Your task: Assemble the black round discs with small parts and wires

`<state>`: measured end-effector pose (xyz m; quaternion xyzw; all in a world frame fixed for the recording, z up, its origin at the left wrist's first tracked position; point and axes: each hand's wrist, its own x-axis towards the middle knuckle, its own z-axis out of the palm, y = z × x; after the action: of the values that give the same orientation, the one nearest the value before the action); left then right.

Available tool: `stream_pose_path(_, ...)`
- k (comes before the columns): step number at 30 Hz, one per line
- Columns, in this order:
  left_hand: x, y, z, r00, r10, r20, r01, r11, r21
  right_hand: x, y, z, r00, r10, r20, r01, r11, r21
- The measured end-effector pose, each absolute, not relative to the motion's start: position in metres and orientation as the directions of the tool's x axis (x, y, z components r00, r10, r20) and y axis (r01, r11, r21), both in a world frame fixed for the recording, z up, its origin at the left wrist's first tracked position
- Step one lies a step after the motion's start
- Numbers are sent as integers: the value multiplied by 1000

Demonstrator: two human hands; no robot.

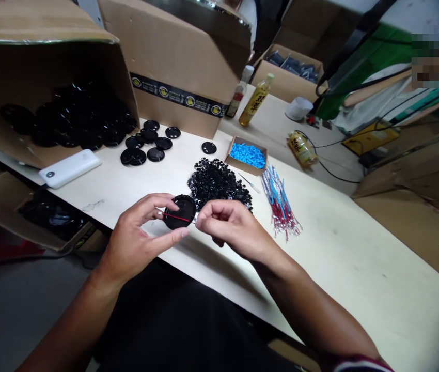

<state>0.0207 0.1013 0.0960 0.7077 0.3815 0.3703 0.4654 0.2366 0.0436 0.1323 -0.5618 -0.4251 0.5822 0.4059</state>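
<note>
Black disc (187, 206) is above the table (331, 248), near its front edge; the left hand (138, 232) curls partly open around its rim. The right hand (229, 222) pinches closely, seemingly on the red wire (176, 217). Too strong pulling could make the disc slip.

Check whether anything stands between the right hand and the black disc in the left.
Nothing visible does: the left hand holds the black disc, and the right hand's fingertips are beside its edge. The pile of small black parts lies beyond.
</note>
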Motion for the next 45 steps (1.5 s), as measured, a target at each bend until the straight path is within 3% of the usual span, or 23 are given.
stream_pose_path(13,26,108,97,439,879,187,223,-308,925,234,42,120,-40,937,-347,-285,-343,-895)
stream_pose_path(24,33,111,79,391,920,25,-18,-20,1000,225,43,104,-42,935,-353,-460,-332,-823)
stream_pose_path(29,37,114,78,406,914,2,-136,58,989,220,43,99,-54,939,-339,-498,-319,-806)
stream_pose_path(45,38,116,79,403,915,30,-173,43,984,217,38,95,-54,959,-278,-491,-268,-829)
